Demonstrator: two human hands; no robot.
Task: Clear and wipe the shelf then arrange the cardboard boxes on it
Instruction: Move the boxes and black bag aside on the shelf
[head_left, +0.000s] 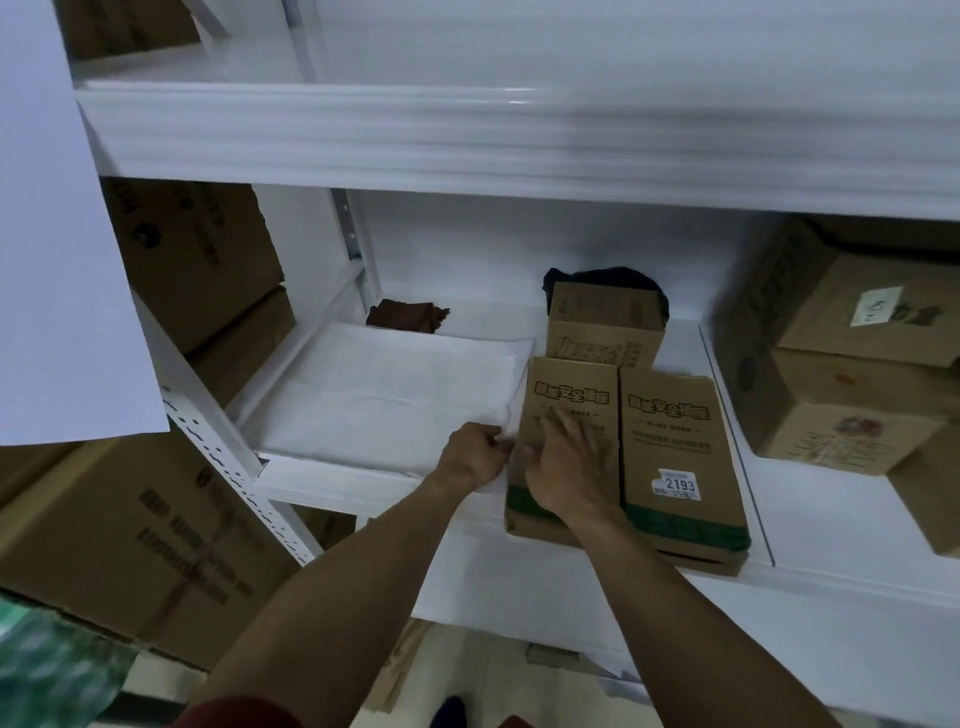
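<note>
On the white shelf (810, 525), two stacks of flattened cardboard boxes lie side by side: a left stack (571, 384) and a right stack (680, 441) with a 2193 price sticker. Behind them lies another flat cardboard box (602, 322). My right hand (566, 467) rests flat, fingers spread, on the left stack. My left hand (475, 454) pinches the near right edge of a white paper sheet (395, 395) that covers the shelf's left part, right beside the left stack.
A brown cloth (408, 315) lies at the back left of the shelf, a dark cloth (602, 275) behind the rear box. Large cartons (841, 353) fill the right bay. More cartons (202, 260) stand left of the perforated upright (218, 447). An upper shelf (467, 140) overhangs.
</note>
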